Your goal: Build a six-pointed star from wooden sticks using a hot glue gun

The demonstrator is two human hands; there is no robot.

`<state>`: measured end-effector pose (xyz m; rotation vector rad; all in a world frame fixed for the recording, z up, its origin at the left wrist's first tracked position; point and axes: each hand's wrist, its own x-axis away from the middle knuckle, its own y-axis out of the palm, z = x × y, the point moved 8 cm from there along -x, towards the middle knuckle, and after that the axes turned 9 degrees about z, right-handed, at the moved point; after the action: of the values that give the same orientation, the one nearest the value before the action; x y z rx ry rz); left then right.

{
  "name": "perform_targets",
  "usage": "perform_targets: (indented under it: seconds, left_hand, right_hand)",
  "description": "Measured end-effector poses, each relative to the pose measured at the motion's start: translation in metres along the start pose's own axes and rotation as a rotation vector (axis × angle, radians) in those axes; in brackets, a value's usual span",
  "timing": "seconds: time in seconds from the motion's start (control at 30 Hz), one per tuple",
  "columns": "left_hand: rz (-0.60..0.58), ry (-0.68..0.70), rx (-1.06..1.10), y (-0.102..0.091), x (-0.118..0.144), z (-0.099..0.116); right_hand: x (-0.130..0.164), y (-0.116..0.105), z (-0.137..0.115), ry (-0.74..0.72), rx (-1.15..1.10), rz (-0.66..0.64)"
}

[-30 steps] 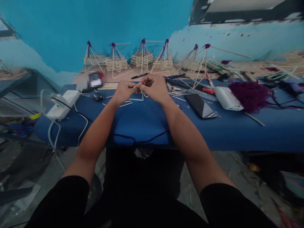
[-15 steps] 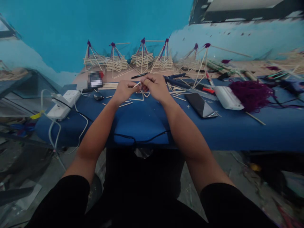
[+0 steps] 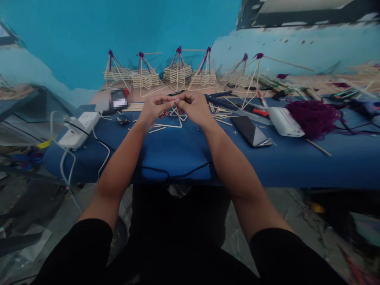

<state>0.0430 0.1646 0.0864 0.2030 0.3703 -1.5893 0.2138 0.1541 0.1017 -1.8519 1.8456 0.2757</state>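
My left hand (image 3: 154,109) and my right hand (image 3: 192,106) meet at their fingertips above the blue work surface (image 3: 178,148). Both are closed in a pinch. Something tiny and pale shows between the fingertips, too small to name. Right below them is a frame of thin wooden sticks (image 3: 181,122) with angled corners, partly covered by the hands. A loose stick (image 3: 157,130) lies beside it, under the left wrist. Behind the fingers is a black pen (image 3: 178,93), partly hidden.
Several stick pyramids (image 3: 177,73) with purple tops stand along the wall. To the right lie loose sticks (image 3: 221,116), a phone (image 3: 251,130), a white box-shaped device (image 3: 285,122) and purple yarn (image 3: 311,118). A power strip (image 3: 79,128) with cables sits left, near a black mouse (image 3: 122,120).
The fingers of my left hand have straightened and risen slightly toward the right fingertips. A pale stick seen at them earlier is no longer distinct. The stick frame's front corner has shifted slightly right.
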Motion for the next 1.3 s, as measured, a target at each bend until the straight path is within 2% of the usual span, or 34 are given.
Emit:
perform_targets:
  seconds: [0.5,0.77,1.3]
  left_hand:
    - [0.034,-0.062,0.114,-0.002,0.0,0.0]
    - [0.076,-0.034,0.101,-0.002,0.0,0.003]
    - [-0.019,-0.07,0.19,0.004,0.006,0.009]
  right_hand:
    - [-0.001,0.002,0.002,-0.025,-0.006,0.006]
    - [0.0,0.005,0.002,-0.041,0.004,-0.016]
    - [-0.001,0.003,0.003,-0.084,0.043,0.019]
